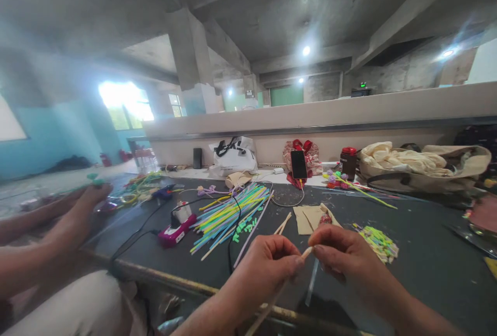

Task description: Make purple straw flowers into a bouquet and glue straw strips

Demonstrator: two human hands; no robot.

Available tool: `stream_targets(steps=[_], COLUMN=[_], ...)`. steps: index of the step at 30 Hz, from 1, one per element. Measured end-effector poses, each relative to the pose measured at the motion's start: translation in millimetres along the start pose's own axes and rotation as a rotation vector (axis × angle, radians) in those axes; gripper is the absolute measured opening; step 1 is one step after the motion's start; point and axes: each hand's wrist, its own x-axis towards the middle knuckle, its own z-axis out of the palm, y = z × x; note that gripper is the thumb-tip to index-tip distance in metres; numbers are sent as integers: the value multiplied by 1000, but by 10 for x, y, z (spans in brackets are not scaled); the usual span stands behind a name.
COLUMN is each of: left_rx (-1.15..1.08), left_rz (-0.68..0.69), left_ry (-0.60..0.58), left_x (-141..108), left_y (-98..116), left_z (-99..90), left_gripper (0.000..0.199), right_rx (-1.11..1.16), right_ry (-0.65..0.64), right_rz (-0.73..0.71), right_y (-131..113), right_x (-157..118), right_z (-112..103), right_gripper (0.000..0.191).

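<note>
Between the thumb and fingers of my left hand (272, 258) is a cream-coloured chenille stem (307, 253), whose long tail trails down below my wrist. My right hand (341, 253) pinches the stem's tip, so the two hands almost meet above the table's front edge. A clear strip (312, 281), perhaps a glue stick, lies under them. Just beyond is a beige sheet (303, 222) with a small reddish thing (325, 218), partly hidden by my right hand. Short pale stems (283, 223) rest left of the sheet. A heap of cut yellow, green and lilac pieces (376, 243) lies to the right.
A bundle of pastel stems (233, 212) and green curls (244, 230) lie left of centre, by a magenta power strip (176, 231) with cables. A phone (298, 164), bottle (348, 164) and bags (233, 157) line the back. At left, another person's hands (91, 196) work.
</note>
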Motion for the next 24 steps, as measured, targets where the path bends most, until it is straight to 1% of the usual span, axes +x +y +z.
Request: stream_targets(steps=[2, 6, 7, 8, 10, 12, 15, 18, 21, 24], left_rx=[-42, -125, -144, -160, -180, -190, -204, -170, -112, -78], left_rz=[-19, -20, -20, -21, -22, -14, 13, 54, 66, 57], left_ry=[1, 7, 8, 9, 10, 19, 85, 147, 126, 75], left_x=[-1, -9, -12, -14, -16, -14, 2, 36, 84, 127], left_y=[-10, -20, -25, -31, -51, -73, -104, -135, -178, -240], left_z=[1, 9, 11, 12, 11, 9, 9, 17, 28, 27], left_gripper=[14, 15, 16, 17, 17, 17, 15, 15, 16, 19], right_rx=[-204, -616, -689, -757, -885, -995, -1171, -1320, -1369, -1338], right_ry=[37, 91, 109, 123, 128, 102, 65, 57, 16, -46], right_rz=[-160, -650, -741, -802, -856, -851, -839, -886, -938, -907], right_y=[-27, -13, 1, 17, 52, 84, 114, 102, 71, 67], right_x=[-1, 7, 7, 4, -7, -27, -75, -122, -136, -122], right_z=[-6, -24, -20, -12, 17, 58, 123, 170, 184, 172], right_gripper=[13, 6, 7, 9, 13, 17, 18, 21, 21, 19])
